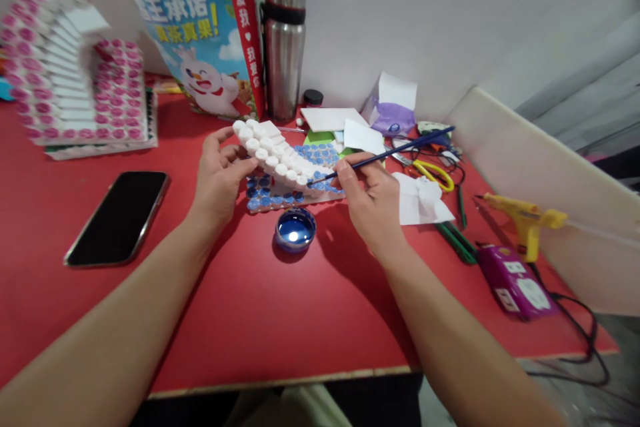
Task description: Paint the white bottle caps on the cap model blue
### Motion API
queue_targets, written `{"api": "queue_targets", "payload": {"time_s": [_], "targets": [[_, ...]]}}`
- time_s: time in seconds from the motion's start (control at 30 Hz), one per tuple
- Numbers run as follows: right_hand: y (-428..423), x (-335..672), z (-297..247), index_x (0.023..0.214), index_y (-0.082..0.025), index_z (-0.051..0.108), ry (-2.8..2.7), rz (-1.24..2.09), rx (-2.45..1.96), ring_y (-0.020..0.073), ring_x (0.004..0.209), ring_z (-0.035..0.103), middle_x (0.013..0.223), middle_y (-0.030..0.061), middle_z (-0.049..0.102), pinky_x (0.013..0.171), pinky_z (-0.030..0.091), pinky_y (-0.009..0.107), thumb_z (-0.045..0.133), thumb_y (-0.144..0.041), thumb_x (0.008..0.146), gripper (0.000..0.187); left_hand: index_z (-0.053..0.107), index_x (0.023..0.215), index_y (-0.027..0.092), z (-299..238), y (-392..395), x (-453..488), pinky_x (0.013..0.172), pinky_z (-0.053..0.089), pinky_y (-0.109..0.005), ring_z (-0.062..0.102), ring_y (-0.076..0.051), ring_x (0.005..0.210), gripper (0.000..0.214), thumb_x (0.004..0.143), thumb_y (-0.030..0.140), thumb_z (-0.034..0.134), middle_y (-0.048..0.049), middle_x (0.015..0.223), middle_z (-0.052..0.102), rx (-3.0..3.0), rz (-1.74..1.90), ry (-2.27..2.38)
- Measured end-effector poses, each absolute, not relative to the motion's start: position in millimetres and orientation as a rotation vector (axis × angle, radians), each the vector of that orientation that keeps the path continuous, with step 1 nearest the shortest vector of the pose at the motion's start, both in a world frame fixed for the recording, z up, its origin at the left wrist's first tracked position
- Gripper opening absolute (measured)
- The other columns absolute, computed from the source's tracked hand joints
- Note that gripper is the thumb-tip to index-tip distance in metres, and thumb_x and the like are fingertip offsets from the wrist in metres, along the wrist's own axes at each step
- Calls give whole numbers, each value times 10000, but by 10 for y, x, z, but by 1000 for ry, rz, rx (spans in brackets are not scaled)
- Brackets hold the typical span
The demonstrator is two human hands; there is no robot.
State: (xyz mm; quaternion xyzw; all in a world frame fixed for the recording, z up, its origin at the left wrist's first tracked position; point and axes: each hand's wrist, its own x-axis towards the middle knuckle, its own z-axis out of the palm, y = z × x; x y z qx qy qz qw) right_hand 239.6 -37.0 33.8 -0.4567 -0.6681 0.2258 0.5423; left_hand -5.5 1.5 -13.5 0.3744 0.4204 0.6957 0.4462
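My left hand (220, 173) grips the upper left end of a small craft model (280, 163) and tilts it above the table. White rolled discs cover its curved side, and blue ones fill its lower part. My right hand (370, 197) pinches a thin dark-blue paintbrush (400, 148), whose tip touches or nearly touches the discs at the border of white and blue. Just below the model stands a little round pot of blue paint (295, 230). The model's underside and far side are partly hidden.
At left lie a black phone (120, 219) and a pink-and-white stair model (75, 80). Behind stand a printed bag (200, 33) and a steel flask (284, 47). To the right are yellow-handled scissors (434, 175), a yellow glue gun (525, 217) and a purple box (517, 282) with cables.
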Motion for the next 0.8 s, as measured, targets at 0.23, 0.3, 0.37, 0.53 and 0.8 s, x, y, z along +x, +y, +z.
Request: {"api": "queue_targets", "payload": {"time_s": [0.23, 0.3, 0.37, 0.53, 0.8], "targets": [[-378, 2418, 361, 953, -251, 726, -1595, 522, -1111, 187, 785, 741, 858, 8, 798, 813, 605, 367, 698, -398, 1090, 202, 632, 1356, 260, -183, 21, -99, 779, 677, -329, 797, -218, 867, 699, 722, 161, 910, -19, 1020, 794, 998, 1697, 1040], [-367, 2426, 354, 972, -258, 723, -1579, 491, -1100, 190, 784, 752, 867, 5, 808, 808, 609, 368, 696, -422, 1102, 211, 621, 1372, 265, -206, 31, -112, 804, 673, -343, 799, -224, 880, 703, 735, 176, 904, -22, 1033, 789, 1029, 1690, 1038], [-355, 2426, 335, 982, -263, 723, -1582, 475, -1097, 196, 798, 764, 869, 2, 812, 814, 610, 371, 698, -438, 1109, 217, 615, 1373, 271, -223, 41, -116, 805, 665, -344, 795, -222, 875, 698, 742, 183, 900, -19, 1028, 783, 1048, 1690, 1027], [-353, 2406, 304, 973, -259, 737, -1610, 512, -1076, 191, 801, 765, 932, 19, 832, 820, 611, 375, 709, -423, 1094, 205, 641, 1339, 265, -216, 41, -97, 761, 656, -347, 778, -224, 850, 687, 713, 163, 905, -16, 987, 782, 1012, 1723, 1028], [-373, 2421, 361, 955, -254, 735, -1587, 509, -1123, 192, 791, 760, 871, 7, 819, 818, 604, 377, 692, -408, 1085, 206, 679, 1301, 275, -151, 11, -67, 727, 671, -350, 788, -235, 835, 683, 679, 137, 924, -15, 972, 803, 943, 1726, 1035]]}}
